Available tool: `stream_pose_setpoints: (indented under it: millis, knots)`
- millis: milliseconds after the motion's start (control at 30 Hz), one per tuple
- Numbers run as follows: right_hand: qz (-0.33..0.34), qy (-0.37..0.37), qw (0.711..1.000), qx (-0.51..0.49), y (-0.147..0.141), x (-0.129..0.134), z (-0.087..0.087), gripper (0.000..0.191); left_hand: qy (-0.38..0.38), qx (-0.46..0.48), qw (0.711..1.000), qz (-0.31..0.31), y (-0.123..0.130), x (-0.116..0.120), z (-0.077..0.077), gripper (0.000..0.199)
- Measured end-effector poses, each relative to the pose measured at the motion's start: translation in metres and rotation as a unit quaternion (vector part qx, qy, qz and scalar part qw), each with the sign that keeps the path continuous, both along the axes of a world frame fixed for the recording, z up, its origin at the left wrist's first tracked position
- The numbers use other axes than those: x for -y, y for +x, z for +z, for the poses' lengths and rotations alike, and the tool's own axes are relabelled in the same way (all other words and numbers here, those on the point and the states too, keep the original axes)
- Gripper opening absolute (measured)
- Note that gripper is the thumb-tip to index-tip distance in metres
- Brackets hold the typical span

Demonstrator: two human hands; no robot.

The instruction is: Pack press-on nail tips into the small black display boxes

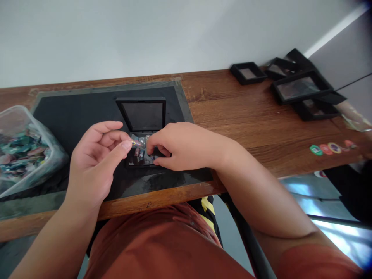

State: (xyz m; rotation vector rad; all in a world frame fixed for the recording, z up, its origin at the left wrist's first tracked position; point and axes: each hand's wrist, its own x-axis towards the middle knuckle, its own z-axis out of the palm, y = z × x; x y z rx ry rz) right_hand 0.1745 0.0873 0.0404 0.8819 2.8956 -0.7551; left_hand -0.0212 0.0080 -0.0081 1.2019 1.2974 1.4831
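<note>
A small black display box (pixel 142 101) stands with its clear-windowed lid raised on the dark mat. Several small shiny pieces (pixel 137 152) lie in its lower half, some grey and some reddish. My left hand (pixel 94 159) pinches a small glossy piece (pixel 134 143) with a yellow and blue spot between thumb and index finger, just left of the box. My right hand (pixel 177 147) reaches over the box's right side, fingers curled down and thumb low among the pieces. Whatever lies between those fingertips is too small to make out, and the hand hides part of the box.
A clear plastic tub (pixel 54 149) of green and pink pieces stands at left on the black mat (pixel 72 112). More black frame boxes (pixel 302 88) are piled at the right rear, with a single one (pixel 248 73) beside them. Round stickers (pixel 325 149) lie near the table's right edge.
</note>
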Motion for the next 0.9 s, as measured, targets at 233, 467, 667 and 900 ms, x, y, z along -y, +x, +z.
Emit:
stream_pose_setpoints:
  millis: [233, 467, 667, 900]
  knots:
    - [-0.011, 0.022, 1.0, 0.002, -0.001, 0.001, 0.001, 0.025, 0.0, 0.013, 1.0, -0.006, 0.001, 0.0, 0.001, 0.029]
    - [-0.014, 0.019, 1.0, 0.004, 0.002, 0.002, 0.004, 0.03, 0.016, 0.028, 0.999, -0.006, 0.0, -0.003, -0.002, 0.029]
    - [-0.008, -0.009, 1.0, -0.023, 0.003, -0.004, 0.005, 0.023, 0.065, 0.003, 0.998, 0.018, -0.001, -0.009, -0.008, 0.03]
    - [0.234, -0.277, 0.913, -0.186, 0.004, 0.051, 0.024, 0.025, 0.065, -0.009, 0.997, 0.048, 0.0, -0.01, -0.003, 0.03]
